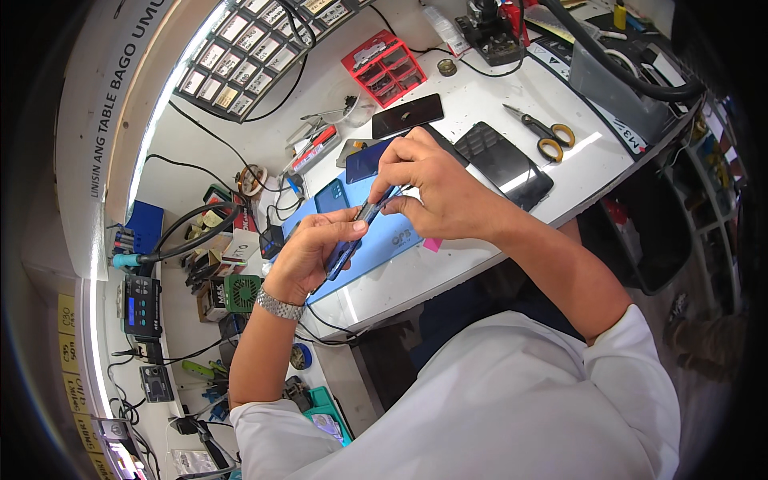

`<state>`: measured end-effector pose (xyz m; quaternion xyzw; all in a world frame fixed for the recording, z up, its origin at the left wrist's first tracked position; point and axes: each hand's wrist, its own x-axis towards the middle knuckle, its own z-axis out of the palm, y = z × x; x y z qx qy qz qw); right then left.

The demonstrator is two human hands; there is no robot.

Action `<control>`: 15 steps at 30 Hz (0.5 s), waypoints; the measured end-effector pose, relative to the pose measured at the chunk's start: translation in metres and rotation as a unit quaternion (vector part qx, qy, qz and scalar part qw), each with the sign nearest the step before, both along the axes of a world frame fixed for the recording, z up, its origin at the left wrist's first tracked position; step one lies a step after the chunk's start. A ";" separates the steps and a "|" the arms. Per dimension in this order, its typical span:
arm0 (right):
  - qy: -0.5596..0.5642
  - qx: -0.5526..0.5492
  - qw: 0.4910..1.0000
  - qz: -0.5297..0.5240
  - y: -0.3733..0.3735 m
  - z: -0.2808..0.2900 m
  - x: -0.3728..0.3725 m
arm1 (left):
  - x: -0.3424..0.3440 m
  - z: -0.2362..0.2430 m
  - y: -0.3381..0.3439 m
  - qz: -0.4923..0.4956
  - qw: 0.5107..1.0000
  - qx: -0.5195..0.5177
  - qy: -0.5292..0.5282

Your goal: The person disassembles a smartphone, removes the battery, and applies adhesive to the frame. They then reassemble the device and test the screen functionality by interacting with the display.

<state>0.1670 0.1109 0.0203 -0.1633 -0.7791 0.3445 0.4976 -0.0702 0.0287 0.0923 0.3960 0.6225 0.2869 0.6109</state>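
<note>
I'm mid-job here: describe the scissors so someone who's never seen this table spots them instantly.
Start at the white table, in the picture's right half, beyond the person's right hand. A flat dark device lies there, with the scissors just to its upper right. Two mustard-coloured finger loops and pointed blades set them apart from that dark rectangle.

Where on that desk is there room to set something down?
Mostly between the red drawer box and the scissors; also between the blue mat and the desk's front edge. Crowded: around the left hand, right hand and green fan.
</note>
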 end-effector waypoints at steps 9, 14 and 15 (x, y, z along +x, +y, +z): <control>-0.001 0.015 1.000 -0.020 0.000 -0.002 -0.003 | -0.001 -0.003 -0.001 0.004 1.000 -0.009 -0.014; -0.002 -0.001 1.000 -0.008 -0.002 0.000 -0.002 | -0.006 -0.006 -0.002 0.004 1.000 -0.019 -0.017; 0.000 -0.003 1.000 -0.003 -0.002 0.001 -0.001 | -0.006 -0.006 -0.003 0.005 1.000 -0.021 -0.017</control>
